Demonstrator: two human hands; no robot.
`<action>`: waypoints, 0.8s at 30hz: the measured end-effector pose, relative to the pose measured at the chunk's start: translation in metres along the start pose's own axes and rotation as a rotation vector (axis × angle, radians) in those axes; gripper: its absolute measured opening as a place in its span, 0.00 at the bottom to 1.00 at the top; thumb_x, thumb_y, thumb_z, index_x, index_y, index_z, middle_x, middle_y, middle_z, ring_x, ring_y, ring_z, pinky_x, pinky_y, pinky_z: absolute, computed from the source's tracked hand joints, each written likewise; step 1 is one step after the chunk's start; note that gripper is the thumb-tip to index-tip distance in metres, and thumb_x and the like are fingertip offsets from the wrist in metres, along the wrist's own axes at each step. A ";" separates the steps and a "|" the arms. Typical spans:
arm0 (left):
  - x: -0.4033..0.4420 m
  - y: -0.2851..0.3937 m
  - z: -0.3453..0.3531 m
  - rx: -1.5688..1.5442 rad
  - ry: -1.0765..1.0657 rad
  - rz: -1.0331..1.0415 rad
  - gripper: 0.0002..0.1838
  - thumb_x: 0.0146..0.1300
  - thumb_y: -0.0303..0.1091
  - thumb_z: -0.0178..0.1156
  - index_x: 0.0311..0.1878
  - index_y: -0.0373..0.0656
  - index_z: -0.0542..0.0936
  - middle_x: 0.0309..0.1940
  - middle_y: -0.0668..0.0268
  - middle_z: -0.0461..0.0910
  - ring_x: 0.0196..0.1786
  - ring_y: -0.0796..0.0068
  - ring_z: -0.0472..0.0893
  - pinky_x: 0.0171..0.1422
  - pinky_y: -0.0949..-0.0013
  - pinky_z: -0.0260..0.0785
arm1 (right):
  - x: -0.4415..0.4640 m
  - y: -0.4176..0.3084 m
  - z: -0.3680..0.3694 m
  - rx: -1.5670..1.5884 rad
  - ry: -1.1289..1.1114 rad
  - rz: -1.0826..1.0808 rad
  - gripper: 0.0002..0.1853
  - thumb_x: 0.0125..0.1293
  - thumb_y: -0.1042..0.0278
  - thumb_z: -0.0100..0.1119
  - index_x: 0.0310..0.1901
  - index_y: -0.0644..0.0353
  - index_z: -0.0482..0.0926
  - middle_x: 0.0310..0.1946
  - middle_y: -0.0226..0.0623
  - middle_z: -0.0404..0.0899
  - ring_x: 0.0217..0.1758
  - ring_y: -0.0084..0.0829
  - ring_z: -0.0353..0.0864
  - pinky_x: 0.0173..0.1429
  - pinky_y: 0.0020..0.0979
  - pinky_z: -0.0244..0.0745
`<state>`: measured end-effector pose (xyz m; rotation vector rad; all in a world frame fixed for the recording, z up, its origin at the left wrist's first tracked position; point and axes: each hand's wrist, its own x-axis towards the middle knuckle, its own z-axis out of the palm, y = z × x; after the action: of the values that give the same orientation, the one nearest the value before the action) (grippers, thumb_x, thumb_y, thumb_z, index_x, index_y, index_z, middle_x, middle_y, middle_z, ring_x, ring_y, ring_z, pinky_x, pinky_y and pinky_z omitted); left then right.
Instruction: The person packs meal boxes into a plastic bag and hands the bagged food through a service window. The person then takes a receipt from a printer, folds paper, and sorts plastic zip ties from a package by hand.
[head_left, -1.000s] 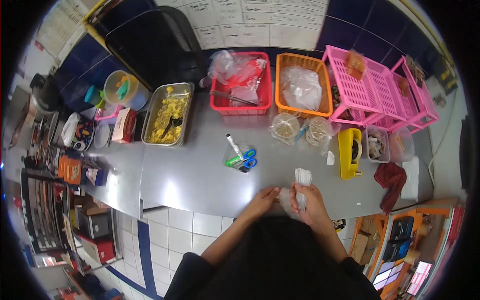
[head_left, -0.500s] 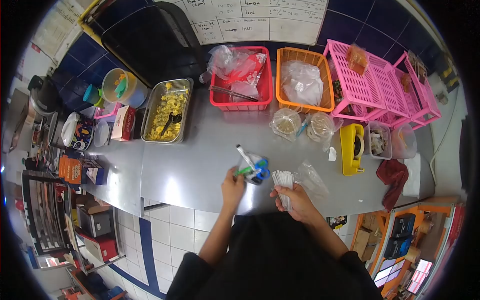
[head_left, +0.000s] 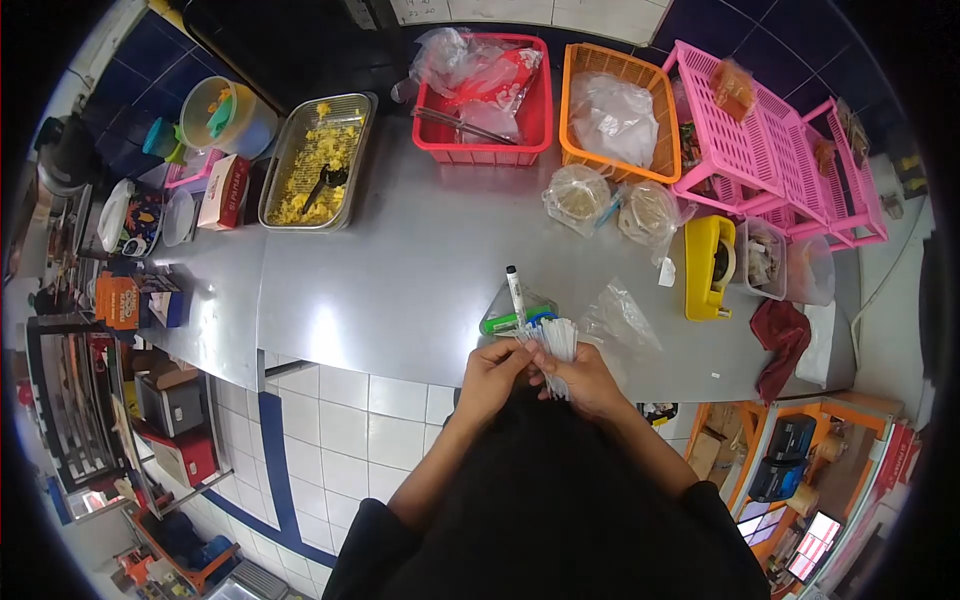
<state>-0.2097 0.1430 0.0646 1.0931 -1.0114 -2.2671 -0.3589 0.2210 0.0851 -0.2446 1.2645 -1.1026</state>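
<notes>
My right hand (head_left: pixel 588 382) is closed around a bundle of thin white strips (head_left: pixel 558 345), fanned out at the top. Against the bundle's left side, my left hand (head_left: pixel 492 378) pinches at the strips with thumb and fingers; how many it grips is hidden. Just beyond the hands, a small holder (head_left: pixel 535 298) rests on the steel table, with a black-and-white marker (head_left: pixel 515 290), a green tool (head_left: pixel 502 324) and blue-handled scissors (head_left: pixel 542 316), partly covered by the bundle. A clear plastic bag (head_left: pixel 620 322) lies to the right of the strips.
A metal tray of yellow food (head_left: pixel 268 205) stands back left. Red (head_left: pixel 480 155) and orange (head_left: pixel 622 168) baskets, two tied bags (head_left: pixel 578 198) and a pink rack (head_left: pixel 735 170) line the back. At right are a yellow tape dispenser (head_left: pixel 700 270) and a maroon cloth (head_left: pixel 780 345).
My left hand has let go of the holder with the scissors and moved right onto the white strips. The holder now stands on the table behind the bundle. The view has tilted downward.
</notes>
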 end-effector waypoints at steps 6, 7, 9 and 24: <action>-0.002 0.005 0.001 0.060 0.021 0.050 0.10 0.71 0.33 0.62 0.39 0.36 0.85 0.30 0.67 0.83 0.34 0.80 0.79 0.43 0.75 0.72 | -0.001 0.005 0.000 0.046 0.007 0.001 0.18 0.68 0.57 0.66 0.49 0.64 0.80 0.38 0.36 0.84 0.37 0.29 0.85 0.35 0.30 0.83; -0.004 0.005 0.002 0.059 0.024 0.047 0.10 0.71 0.33 0.62 0.39 0.36 0.85 0.30 0.67 0.83 0.34 0.80 0.79 0.43 0.75 0.72 | -0.002 0.006 0.000 0.057 0.010 -0.002 0.18 0.68 0.56 0.66 0.49 0.63 0.80 0.39 0.37 0.84 0.37 0.29 0.85 0.34 0.30 0.83; -0.004 0.006 0.004 0.008 0.053 0.032 0.10 0.70 0.33 0.62 0.39 0.36 0.85 0.31 0.67 0.83 0.34 0.81 0.79 0.43 0.75 0.71 | -0.002 0.007 0.000 0.068 0.014 -0.011 0.18 0.68 0.56 0.66 0.50 0.63 0.80 0.39 0.37 0.84 0.37 0.30 0.85 0.34 0.31 0.83; 0.003 0.020 0.003 0.081 0.082 0.189 0.12 0.71 0.35 0.62 0.42 0.34 0.84 0.36 0.64 0.85 0.39 0.77 0.82 0.47 0.71 0.76 | -0.014 -0.004 -0.001 0.069 -0.003 -0.086 0.18 0.72 0.57 0.60 0.54 0.63 0.76 0.38 0.41 0.83 0.30 0.31 0.85 0.29 0.32 0.83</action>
<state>-0.2131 0.1297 0.0793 1.0653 -1.1317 -2.0320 -0.3604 0.2299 0.0967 -0.2508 1.2204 -1.2171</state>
